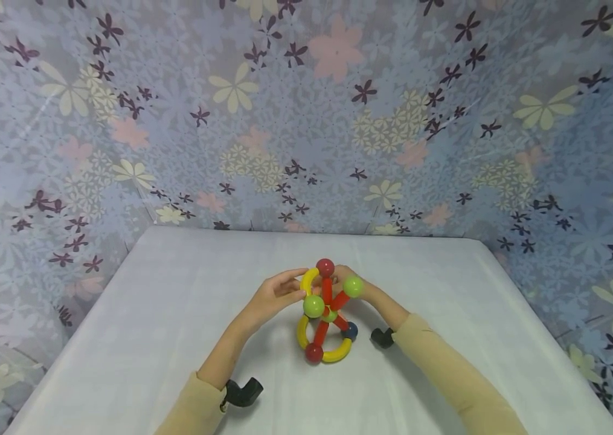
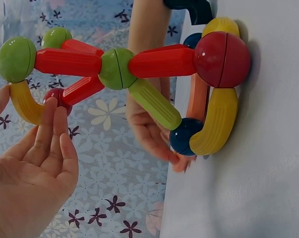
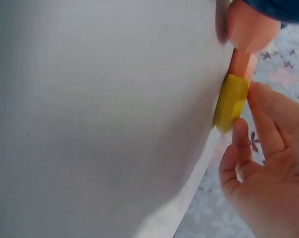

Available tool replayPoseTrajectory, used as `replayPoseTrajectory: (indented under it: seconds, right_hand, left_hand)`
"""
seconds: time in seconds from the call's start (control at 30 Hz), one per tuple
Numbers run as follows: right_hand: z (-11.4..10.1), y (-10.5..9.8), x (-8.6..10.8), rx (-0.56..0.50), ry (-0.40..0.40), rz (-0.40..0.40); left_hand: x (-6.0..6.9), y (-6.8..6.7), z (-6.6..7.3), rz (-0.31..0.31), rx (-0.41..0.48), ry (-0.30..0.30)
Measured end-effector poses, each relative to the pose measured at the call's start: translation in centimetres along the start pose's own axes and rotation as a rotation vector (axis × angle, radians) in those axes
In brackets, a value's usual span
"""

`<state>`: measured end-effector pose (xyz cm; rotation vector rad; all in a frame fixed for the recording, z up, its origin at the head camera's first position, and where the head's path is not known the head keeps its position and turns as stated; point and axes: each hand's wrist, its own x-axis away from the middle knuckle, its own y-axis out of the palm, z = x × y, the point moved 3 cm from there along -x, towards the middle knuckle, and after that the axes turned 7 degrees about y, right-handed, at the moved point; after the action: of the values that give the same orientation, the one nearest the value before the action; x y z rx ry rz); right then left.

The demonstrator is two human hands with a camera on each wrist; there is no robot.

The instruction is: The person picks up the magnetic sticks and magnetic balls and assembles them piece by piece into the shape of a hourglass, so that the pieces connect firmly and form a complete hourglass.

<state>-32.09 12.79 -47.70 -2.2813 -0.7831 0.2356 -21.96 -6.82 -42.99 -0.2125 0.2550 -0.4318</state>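
Note:
A figure of magnetic rods and balls stands on the table: red rods meet at a green ball (image 2: 117, 68), and yellow curved rods and dark blue balls form its base. My left hand (image 1: 276, 297) pinches an upper yellow curved rod (image 1: 306, 281) between thumb and fingers, below a green ball (image 2: 16, 59). My right hand (image 1: 341, 277) is behind the figure, partly hidden in the head view. In the right wrist view its fingertips hold the end of a low yellow rod (image 3: 231, 104), beside an orange rod (image 3: 242, 63).
The figure rests on a white-covered table (image 1: 186, 338). Flowered cloth (image 1: 306, 133) hangs behind and at both sides. Black wrist devices (image 1: 243, 393) stick out from both forearms close above the tabletop.

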Motion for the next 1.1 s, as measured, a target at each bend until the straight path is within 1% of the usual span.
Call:
replayPoseTrajectory:
  seconds: [0.23,0.3,0.4,0.43,0.5,0.6,0.67,0.73,0.8,0.87,0.93,1.1]
  right_hand:
    - [2.8,-1.4,1.6,-0.058,-0.102,0.074]
    - [3.6,-1.6,2.0,-0.078,-0.110,0.092]
    - [4.3,-1.9,2.5,-0.099,-0.075,0.127]
    - [4.5,-2.0,2.6,-0.100,-0.051,0.146]
    - [4.6,-2.2,2.9,-0.110,0.025,0.211]
    - [4.9,-2.4,3.2,-0.102,0.175,0.324]
    - [5.1,-2.5,3.3,-0.093,0.285,0.379]
    - [5.2,-2.5,3.5,-0.085,0.375,0.378]
    - [5.3,-2.4,3.6,-0.083,0.450,0.357]
    - [5.3,-2.3,3.9,-0.089,0.508,0.333]
    - [5.3,-2.3,4.2,-0.088,0.557,0.328]
    - [4.9,-2.3,5.3,-0.045,0.626,0.339]
  left_hand:
    - [-0.1,0.2,0.0,0.003,0.007,-0.015]
    - [-0.1,0.2,0.0,0.003,0.003,-0.010]
    - [-0.1,0.1,0.0,0.007,-0.001,-0.006]
    - [0.0,0.1,0.0,0.008,0.000,-0.004]
    - [0.0,0.1,-0.1,0.008,0.006,-0.004]
    - [0.0,0.1,-0.2,0.009,0.018,-0.010]
    - [0.0,0.1,-0.2,0.008,0.023,-0.009]
    - [0.0,0.1,-0.1,0.008,0.020,-0.003]
    - [0.0,0.0,0.0,0.006,0.016,0.004]
    - [0.0,0.0,0.1,0.004,0.014,0.008]
    - [0.0,0.0,0.1,0.001,0.009,0.011]
    - [0.0,0.0,0.1,0.003,0.013,0.004]
